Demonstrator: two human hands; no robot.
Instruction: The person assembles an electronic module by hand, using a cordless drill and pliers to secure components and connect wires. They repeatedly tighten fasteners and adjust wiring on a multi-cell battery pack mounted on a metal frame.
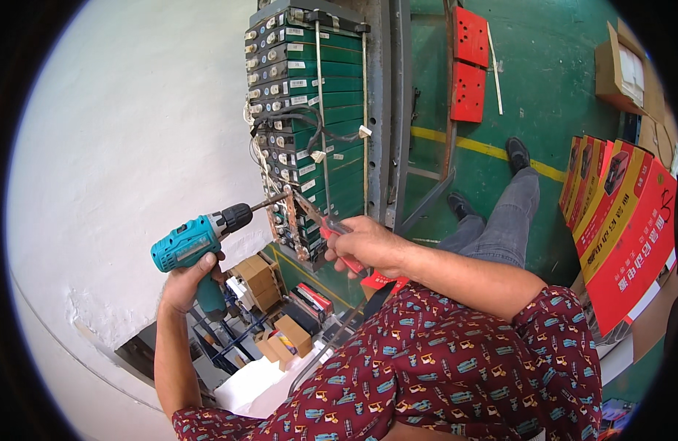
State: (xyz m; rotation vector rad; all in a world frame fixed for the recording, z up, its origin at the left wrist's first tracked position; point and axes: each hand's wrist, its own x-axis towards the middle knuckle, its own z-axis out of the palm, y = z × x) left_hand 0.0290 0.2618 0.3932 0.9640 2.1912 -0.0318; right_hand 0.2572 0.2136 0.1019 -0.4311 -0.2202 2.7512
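My left hand (186, 285) is wrapped round the grip of a teal cordless drill (188, 244). Its black chuck carries a long bit (269, 201), whose tip meets the upper end of a copper strip (293, 220) on a stack of green battery cells (344, 110). Closed round the red handles of a pair of pliers (330, 226) is my right hand (368, 246). The plier jaws reach the same spot, beside the bit's tip; whether they grip anything there is too small to tell. Black cables (295, 117) and thin white wires hang across the cell terminals.
A grey metal frame (389, 95) stands along the stack's right side. Two red perforated plates (469, 66) lie on the green floor. Red and yellow cartons (625, 228) stand at right, with an open cardboard box (611, 73) beyond. More boxes (260, 283) sit below at left.
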